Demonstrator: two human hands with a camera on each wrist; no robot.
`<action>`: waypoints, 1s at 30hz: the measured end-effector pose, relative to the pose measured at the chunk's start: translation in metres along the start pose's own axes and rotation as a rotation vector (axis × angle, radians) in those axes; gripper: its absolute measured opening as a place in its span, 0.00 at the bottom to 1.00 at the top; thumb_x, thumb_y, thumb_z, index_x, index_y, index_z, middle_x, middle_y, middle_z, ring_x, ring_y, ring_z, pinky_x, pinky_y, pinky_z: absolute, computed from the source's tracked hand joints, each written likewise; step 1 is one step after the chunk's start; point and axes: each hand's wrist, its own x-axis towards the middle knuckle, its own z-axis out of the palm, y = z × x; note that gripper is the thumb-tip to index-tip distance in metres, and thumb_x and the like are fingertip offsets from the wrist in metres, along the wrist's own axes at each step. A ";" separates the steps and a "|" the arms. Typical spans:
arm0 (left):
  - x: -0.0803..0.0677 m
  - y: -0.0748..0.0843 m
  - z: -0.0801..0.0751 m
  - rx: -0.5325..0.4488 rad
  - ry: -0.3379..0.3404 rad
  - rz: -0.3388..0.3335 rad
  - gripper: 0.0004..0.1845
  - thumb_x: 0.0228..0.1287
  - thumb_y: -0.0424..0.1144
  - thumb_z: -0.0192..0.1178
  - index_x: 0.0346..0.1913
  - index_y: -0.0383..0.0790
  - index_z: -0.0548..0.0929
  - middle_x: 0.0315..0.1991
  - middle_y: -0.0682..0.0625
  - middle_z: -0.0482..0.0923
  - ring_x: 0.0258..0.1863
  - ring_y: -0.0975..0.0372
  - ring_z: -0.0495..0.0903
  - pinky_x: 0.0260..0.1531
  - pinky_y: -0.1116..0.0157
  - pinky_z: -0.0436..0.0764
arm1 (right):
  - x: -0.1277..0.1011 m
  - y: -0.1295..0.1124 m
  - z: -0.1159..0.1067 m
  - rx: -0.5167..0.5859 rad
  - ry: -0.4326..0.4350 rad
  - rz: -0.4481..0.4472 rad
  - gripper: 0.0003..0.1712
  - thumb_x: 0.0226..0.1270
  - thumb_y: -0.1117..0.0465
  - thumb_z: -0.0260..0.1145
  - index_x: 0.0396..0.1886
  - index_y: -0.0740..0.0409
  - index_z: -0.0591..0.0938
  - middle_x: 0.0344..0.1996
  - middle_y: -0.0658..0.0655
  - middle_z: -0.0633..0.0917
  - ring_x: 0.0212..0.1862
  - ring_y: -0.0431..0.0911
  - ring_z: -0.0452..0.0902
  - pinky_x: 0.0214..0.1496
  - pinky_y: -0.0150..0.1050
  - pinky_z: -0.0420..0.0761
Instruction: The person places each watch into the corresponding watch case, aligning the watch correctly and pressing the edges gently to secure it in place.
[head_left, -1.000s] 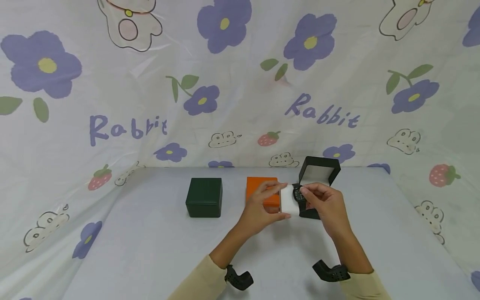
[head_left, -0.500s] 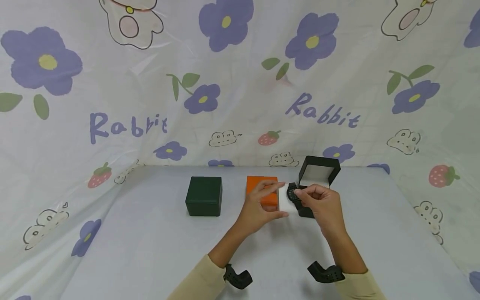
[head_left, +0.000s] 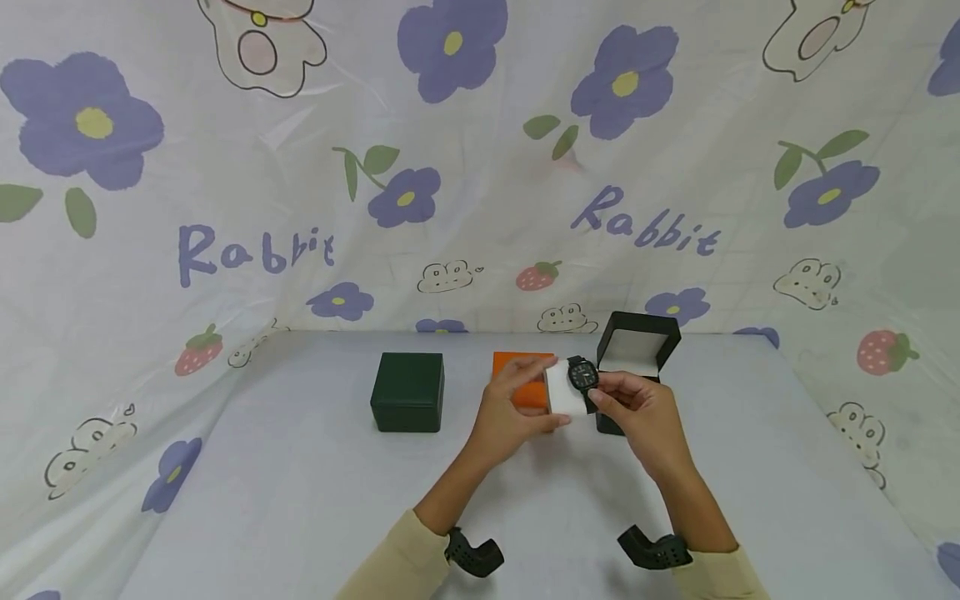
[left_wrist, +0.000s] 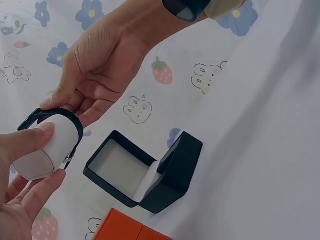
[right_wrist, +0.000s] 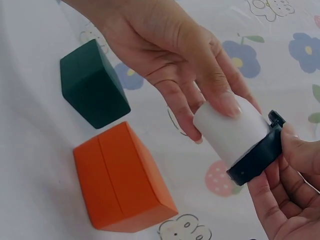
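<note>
The left hand (head_left: 517, 408) pinches the white cushion (head_left: 564, 390) while the right hand (head_left: 637, 412) pinches the black watch (head_left: 582, 375) strapped round it, both held above the surface at about 9 o'clock of the open black box (head_left: 637, 354). If either pinch loosens, the watch could slip off and drop. That box shows only its pale lining; the orange box (head_left: 517, 375) and green box (head_left: 408, 392), further toward 9 o'clock, stand closed.
</note>
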 end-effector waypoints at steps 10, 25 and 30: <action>0.002 -0.001 -0.005 -0.003 0.032 0.019 0.38 0.49 0.36 0.82 0.67 0.52 0.81 0.60 0.54 0.74 0.58 0.58 0.77 0.41 0.59 0.88 | -0.002 0.000 0.008 0.029 0.044 -0.022 0.11 0.67 0.68 0.71 0.47 0.69 0.87 0.40 0.62 0.87 0.39 0.39 0.83 0.43 0.27 0.85; 0.003 -0.004 -0.008 0.014 0.039 0.055 0.37 0.49 0.37 0.81 0.66 0.48 0.81 0.61 0.53 0.74 0.58 0.58 0.75 0.57 0.51 0.82 | -0.006 0.002 0.021 0.099 0.137 0.072 0.11 0.67 0.68 0.71 0.47 0.68 0.87 0.40 0.53 0.86 0.38 0.40 0.82 0.42 0.28 0.85; 0.004 -0.004 -0.008 -0.003 0.043 0.062 0.37 0.50 0.36 0.81 0.66 0.44 0.81 0.62 0.51 0.74 0.58 0.57 0.77 0.60 0.48 0.80 | -0.006 0.000 0.024 0.111 0.161 0.095 0.12 0.66 0.65 0.73 0.47 0.67 0.87 0.40 0.52 0.86 0.39 0.42 0.82 0.41 0.28 0.85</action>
